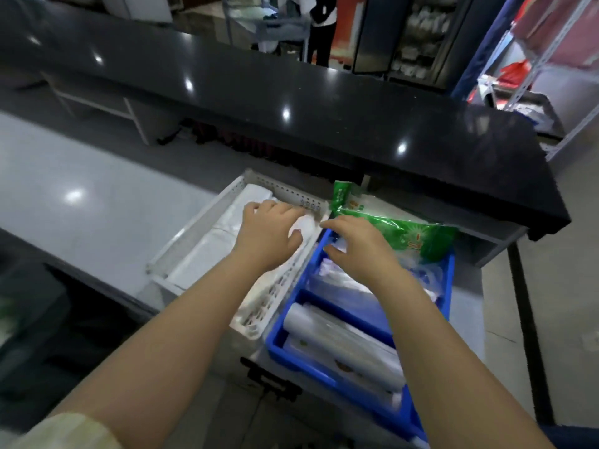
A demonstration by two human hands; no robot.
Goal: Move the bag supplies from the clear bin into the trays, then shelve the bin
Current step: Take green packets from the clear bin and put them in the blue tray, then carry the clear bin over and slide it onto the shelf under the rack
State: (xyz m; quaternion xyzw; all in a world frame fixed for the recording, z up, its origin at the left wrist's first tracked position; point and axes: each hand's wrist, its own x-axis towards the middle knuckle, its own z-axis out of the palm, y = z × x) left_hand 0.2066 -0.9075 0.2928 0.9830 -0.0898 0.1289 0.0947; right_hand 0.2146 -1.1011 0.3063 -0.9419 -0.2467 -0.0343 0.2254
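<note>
Biggest risk imo: the white roll sits up in the far right corner of the white tray, right by the wall next to the blue tray. If the left hand lets go sloppy, it could tip over that wall or start unrolling. Left fingers are curled round the roll. The right hand hovers over the blue tray's far left corner w/ fingers stretched out, not clamped on anything afaict. The green pack leans past the blue tray's far rim, prob slides off if bumped. Supplies look soft and slippery: folded white bags lie flat in the white tray, clear film rolls in the blue one's near compartment. The clear bin isn't in view.
</note>
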